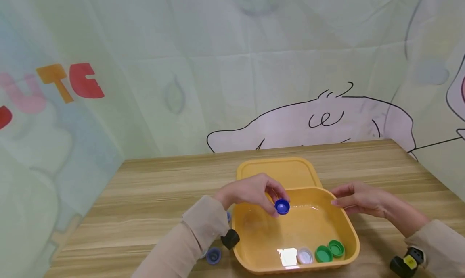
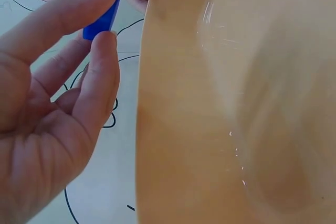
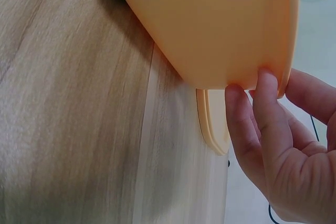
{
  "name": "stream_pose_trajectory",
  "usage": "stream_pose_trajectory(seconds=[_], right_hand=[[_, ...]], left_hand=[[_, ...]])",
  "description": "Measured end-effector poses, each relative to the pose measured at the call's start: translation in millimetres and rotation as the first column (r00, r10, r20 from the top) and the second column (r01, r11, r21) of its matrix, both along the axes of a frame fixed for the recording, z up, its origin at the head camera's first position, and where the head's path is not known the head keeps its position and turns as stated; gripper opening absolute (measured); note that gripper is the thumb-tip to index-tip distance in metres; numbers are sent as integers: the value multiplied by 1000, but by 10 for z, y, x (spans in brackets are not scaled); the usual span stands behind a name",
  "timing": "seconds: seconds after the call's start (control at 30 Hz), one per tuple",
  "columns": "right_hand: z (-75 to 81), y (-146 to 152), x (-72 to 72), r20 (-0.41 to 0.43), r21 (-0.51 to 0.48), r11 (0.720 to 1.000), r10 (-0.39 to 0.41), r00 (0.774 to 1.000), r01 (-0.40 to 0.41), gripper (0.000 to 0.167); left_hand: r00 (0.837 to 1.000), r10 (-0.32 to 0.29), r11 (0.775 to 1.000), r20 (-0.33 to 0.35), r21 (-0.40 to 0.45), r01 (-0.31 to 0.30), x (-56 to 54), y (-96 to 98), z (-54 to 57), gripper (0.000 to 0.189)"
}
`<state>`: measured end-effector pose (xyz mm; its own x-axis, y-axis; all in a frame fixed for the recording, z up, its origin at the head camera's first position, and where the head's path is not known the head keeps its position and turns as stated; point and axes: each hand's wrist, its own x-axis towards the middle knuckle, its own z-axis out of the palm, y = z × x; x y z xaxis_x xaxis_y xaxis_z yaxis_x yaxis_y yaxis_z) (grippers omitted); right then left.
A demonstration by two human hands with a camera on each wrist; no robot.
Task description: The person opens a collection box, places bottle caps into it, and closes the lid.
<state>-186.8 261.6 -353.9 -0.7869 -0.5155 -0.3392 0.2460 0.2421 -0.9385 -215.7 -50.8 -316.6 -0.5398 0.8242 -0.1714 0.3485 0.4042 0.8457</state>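
My left hand [image 1: 254,192] pinches a dark blue bottle cap [image 1: 282,206] between thumb and fingertips, above the inside of a yellow plastic box [image 1: 287,229]. In the left wrist view the blue cap [image 2: 101,18] appears edge-on, apart from the box wall [image 2: 173,129]. My right hand [image 1: 363,199] holds the box at its far right corner. The right wrist view shows its fingers [image 3: 269,108] against the outer wall and the thumb at the rim. Two green caps [image 1: 324,253] and a whitish cap [image 1: 304,256] lie in the box's near right part.
A yellow lid [image 1: 279,171] lies on the wooden table [image 1: 156,197] behind the box. Left of the box are a greyish-blue cap [image 1: 213,255] and other caps partly hidden by the left arm. A printed cloth [image 1: 189,68] hangs behind the table.
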Motion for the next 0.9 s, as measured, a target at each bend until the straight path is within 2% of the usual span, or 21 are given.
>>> stream_pose_trajectory(seconds=[0.17,0.33,0.6,0.9], right_hand=[[4,-3,0,0,11,1000,-3,1000,3,48],[1,-3,-2,0,12,1000,-4,1000,4,48],[-11,1,-3,-7,5,1000,3,1000,-3,47],[-12,-5,-1,-8,-4,1000,11,1000,-11,45]], left_hand=[[1000,-5,1000,19,9,5,-16,44,-25,32],[998,-38,999,57,19,37,-24,86,-51,32],[985,-136,991,106,12,136,-46,157,-78,33],[963,-242,970,116,35,240,-79,215,-135,35]])
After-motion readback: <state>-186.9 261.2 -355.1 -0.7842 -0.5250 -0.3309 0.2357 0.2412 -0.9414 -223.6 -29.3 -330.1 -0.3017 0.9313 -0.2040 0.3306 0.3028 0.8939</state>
